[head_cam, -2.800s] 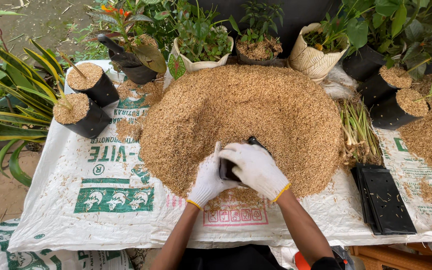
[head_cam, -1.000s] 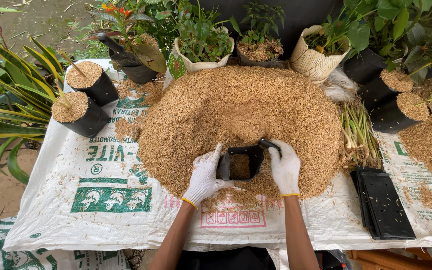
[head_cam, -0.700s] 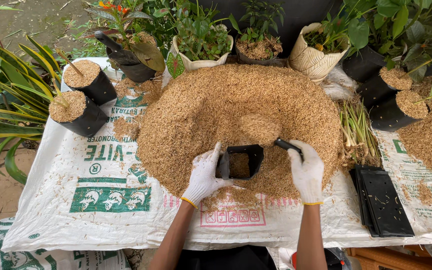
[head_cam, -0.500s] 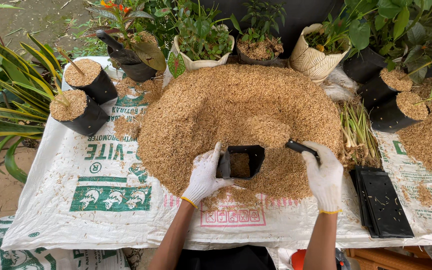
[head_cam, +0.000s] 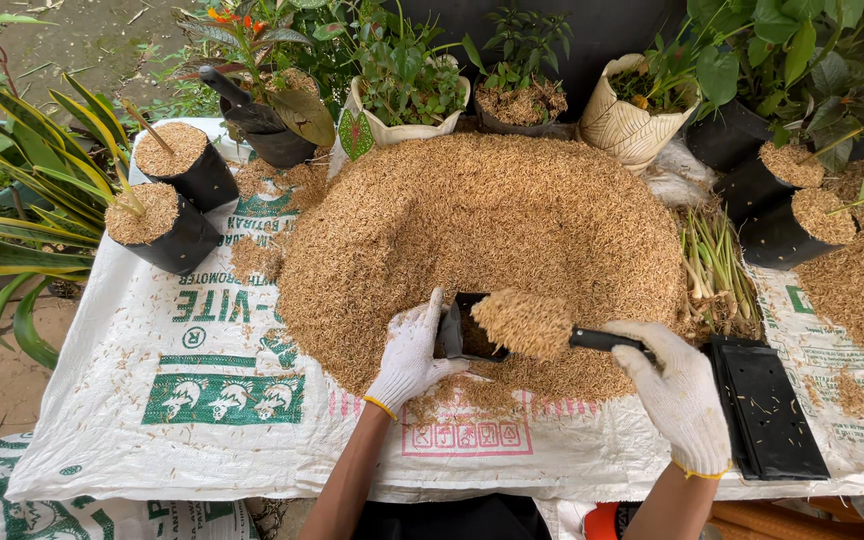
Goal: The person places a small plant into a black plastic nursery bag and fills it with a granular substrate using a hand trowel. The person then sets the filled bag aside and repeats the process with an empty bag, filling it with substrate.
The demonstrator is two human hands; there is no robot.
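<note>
Printed white sacks cover the surface (head_cam: 202, 400), ringed by potted plants and heaped with a broad mound of rice husk (head_cam: 482, 240). At its near edge the gloved left hand (head_cam: 410, 352) grips the rim of a small black grow bag (head_cam: 469, 330), while the right hand (head_cam: 680, 395) is closed round a black-handled scoop (head_cam: 542, 325) heaped with husk over the bag's mouth. Judging by the dark inside, the bag looks only partly filled; two filled bags (head_cam: 167, 195) stand at the far left and flat empty ones (head_cam: 767, 410) lie stacked at the right.

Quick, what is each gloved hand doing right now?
Left hand: closed on the small black plastic grow bag, holding it open.
Right hand: closed on the black-handled scoop heaped with tan rice husk.
</note>
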